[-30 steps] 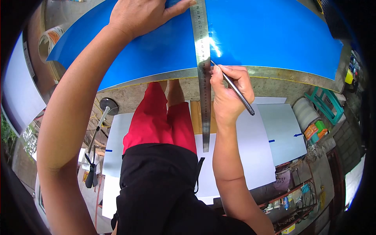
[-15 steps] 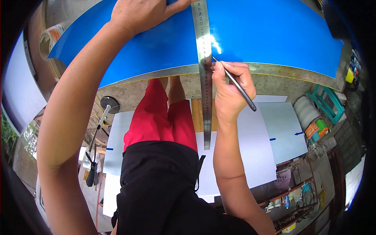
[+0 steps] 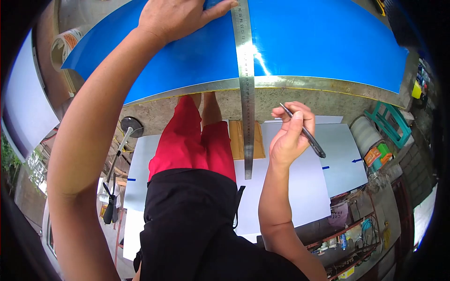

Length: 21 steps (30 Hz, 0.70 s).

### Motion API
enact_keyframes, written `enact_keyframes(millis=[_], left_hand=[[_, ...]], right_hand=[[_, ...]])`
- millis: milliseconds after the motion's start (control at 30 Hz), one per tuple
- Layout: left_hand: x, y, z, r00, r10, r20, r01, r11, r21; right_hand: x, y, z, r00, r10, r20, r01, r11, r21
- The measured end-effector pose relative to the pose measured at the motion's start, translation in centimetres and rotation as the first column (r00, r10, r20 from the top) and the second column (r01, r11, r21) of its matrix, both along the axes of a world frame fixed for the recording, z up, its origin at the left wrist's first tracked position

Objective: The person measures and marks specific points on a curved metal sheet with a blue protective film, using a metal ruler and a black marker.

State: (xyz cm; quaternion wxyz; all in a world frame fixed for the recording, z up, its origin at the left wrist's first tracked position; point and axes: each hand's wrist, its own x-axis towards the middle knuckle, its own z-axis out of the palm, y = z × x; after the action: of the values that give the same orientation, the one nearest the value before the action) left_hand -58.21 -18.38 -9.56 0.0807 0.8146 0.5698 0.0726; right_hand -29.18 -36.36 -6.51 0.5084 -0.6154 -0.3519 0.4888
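A large blue sheet [image 3: 318, 42] lies on a table with a metal edge [image 3: 197, 89]. A long steel ruler [image 3: 245, 70] crosses the sheet and hangs past the table's near edge. My left hand [image 3: 176, 16] presses flat on the blue sheet, its thumb against the ruler's left side. My right hand [image 3: 291, 133] is off the table, below its edge and to the right of the ruler, holding a thin dark pen [image 3: 304, 131] between thumb and fingers. The pen touches nothing.
White sheets [image 3: 304, 178] with small blue marks lie on the floor below. A teal stool [image 3: 386, 122], a roll [image 3: 365, 136] and clutter stand at right. A stand with a round base [image 3: 130, 125] and a black tool [image 3: 108, 206] are at left.
My right hand has drawn back from the ruler at the sheet's near edge, down and to the right, taking the pen off the sheet. The left hand and ruler stay put.
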Motion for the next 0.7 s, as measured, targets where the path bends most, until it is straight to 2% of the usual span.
enact_keyframes(millis=[33, 67, 133, 167, 200, 267, 300, 400, 500, 533, 667, 700], left_hand=[[0.0, 0.0, 0.1, 1.000, 0.005, -0.003, -0.005, 1.000, -0.002], [0.1, 0.0, 0.1, 1.000, 0.002, -0.010, -0.002, 1.000, 0.002], [0.1, 0.0, 0.0, 1.000, 0.014, -0.010, -0.014, 1.000, -0.004], [0.1, -0.1, 0.1, 1.000, 0.017, -0.003, -0.017, 1.000, -0.001], [0.0, 0.0, 0.1, 1.000, 0.013, -0.015, -0.013, 1.000, 0.010], [-0.1, 0.1, 0.0, 1.000, 0.011, 0.010, -0.011, 1.000, -0.009], [-0.1, 0.1, 0.2, 1.000, 0.009, 0.025, -0.009, 1.000, -0.025], [-0.1, 0.1, 0.8, 0.998, 0.001, 0.060, 0.001, 0.999, -0.032], [-0.2, -0.1, -1.6, 0.990, 0.014, 0.137, -0.023, 0.998, 0.064], [-0.2, 0.0, -1.4, 0.986, 0.010, 0.165, -0.031, 0.991, 0.127], [-0.6, 0.1, 0.6, 0.967, -0.002, 0.254, -0.023, 0.995, 0.095], [-0.3, -0.1, 2.5, 0.961, -0.004, 0.278, -0.041, 0.986, 0.159]], right_hand=[[0.0, -0.6, 0.0, 0.999, 0.018, 0.037, -0.015, 0.998, -0.069], [0.1, -1.0, 0.2, 0.999, 0.015, 0.030, -0.013, 0.998, -0.065], [0.1, -1.7, 0.5, 0.952, 0.236, 0.193, -0.166, 0.932, -0.322], [0.0, -2.1, 0.5, 0.935, 0.289, 0.205, -0.196, 0.903, -0.382], [0.0, -2.6, 0.3, 0.939, 0.283, 0.197, -0.196, 0.908, -0.370], [0.0, -3.2, 0.0, 0.853, 0.464, 0.237, -0.344, 0.844, -0.412], [-0.3, -3.1, 0.4, 0.835, 0.492, 0.246, -0.372, 0.834, -0.407], [-0.5, -3.7, 0.0, 0.892, 0.453, -0.005, -0.405, 0.791, -0.458], [-1.1, -3.6, 0.1, 0.895, 0.444, -0.029, -0.413, 0.803, -0.430], [-1.2, -3.8, 0.0, 0.896, 0.444, -0.028, -0.415, 0.811, -0.413], [-0.6, -4.1, 0.9, 0.889, 0.457, -0.002, -0.425, 0.824, -0.374], [-0.5, -4.1, 1.5, 0.895, 0.446, 0.002, -0.412, 0.827, -0.382]])
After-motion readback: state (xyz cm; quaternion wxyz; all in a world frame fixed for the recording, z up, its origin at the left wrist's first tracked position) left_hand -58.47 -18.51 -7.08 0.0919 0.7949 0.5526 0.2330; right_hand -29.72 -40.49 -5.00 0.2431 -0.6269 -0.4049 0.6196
